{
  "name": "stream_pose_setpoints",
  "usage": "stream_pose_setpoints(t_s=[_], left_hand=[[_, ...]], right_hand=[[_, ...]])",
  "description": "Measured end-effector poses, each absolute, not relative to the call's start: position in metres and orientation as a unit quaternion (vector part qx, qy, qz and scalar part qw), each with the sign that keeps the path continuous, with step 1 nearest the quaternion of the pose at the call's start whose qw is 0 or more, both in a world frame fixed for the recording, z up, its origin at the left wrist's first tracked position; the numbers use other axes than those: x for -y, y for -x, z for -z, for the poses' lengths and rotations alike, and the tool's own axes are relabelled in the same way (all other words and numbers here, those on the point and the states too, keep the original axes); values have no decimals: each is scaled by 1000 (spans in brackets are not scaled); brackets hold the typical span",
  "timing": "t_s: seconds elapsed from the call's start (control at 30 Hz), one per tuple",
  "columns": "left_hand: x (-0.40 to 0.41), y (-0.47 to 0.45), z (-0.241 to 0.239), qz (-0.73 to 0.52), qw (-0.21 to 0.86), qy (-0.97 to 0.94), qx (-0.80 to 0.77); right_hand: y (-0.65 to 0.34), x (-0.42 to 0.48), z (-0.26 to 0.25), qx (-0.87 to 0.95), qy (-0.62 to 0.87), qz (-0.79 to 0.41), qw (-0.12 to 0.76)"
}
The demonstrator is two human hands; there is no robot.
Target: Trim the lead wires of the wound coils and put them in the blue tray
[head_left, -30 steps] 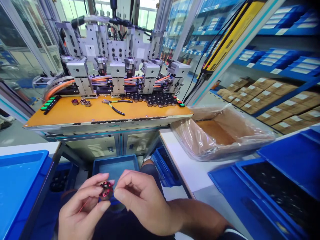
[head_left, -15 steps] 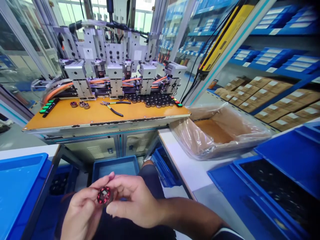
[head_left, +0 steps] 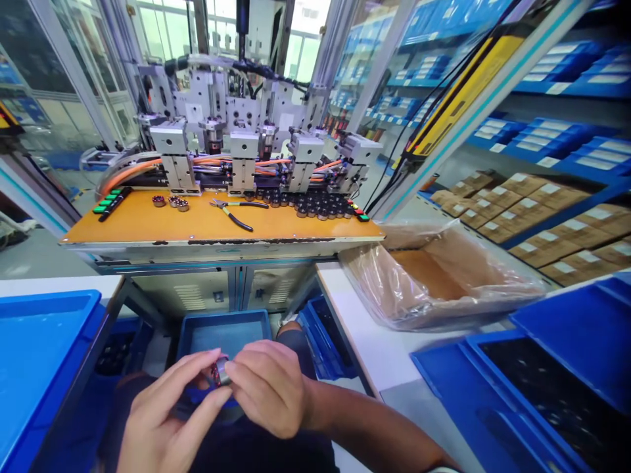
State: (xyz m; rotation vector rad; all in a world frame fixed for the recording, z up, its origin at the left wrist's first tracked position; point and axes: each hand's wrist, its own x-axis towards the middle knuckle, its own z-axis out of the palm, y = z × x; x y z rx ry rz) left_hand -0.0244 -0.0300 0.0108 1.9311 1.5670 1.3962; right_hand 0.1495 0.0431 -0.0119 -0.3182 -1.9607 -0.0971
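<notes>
Between my hands, over my lap, is a small round motor part [head_left: 221, 372] with a grey metal shell and a red-and-black inner face, turned sideways. My left hand [head_left: 172, 410] has thumb and fingertips curved around its red-faced end. On the metal shell, the thumb and fingers of my right hand [head_left: 271, 387] are closed in a grip. My fingers cover part of it. Beyond, on the orange bench top [head_left: 133, 226], lie a few similar red-faced parts [head_left: 158, 201], side cutters [head_left: 236, 213] with black-and-yellow handles, and a cluster of dark round parts [head_left: 323, 205].
A machine with metal blocks [head_left: 242, 144] and orange tubes stands behind the bench top. To the right is a plastic-lined carton [head_left: 359, 276], then blue bins [head_left: 444, 374] with dark parts. A blue tray [head_left: 73, 305] sits left; another blue tray [head_left: 187, 322] is below the bench.
The motor part has turned from facing me to sideways. My right hand has closed on its shell, while the left fingers have opened wider around it. The view has shifted slightly.
</notes>
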Motion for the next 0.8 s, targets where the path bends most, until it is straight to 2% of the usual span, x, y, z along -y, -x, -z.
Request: stream_pose_setpoints(t_s=[0.23,0.33,0.5,0.63,0.73,0.8], left_hand=[[27,31,-6,-471,137,-716,-497],[30,33,-4,-472,163,-702,-508],[32,35,-3,-470,306,-627,-541],[33,36,-2,-478,274,-636,-540],[34,40,-4,-463,189,-683,-532],[34,44,-7,-443,145,-721,-513]], right_hand=[[-147,-29,-3,762,175,-248,572],[-147,-25,-7,732,192,-303,579],[-145,-22,-6,688,228,-382,573],[-159,-31,-5,668,264,-439,540],[-183,-45,-21,694,305,-389,524],[-193,-54,-37,784,252,-228,519]])
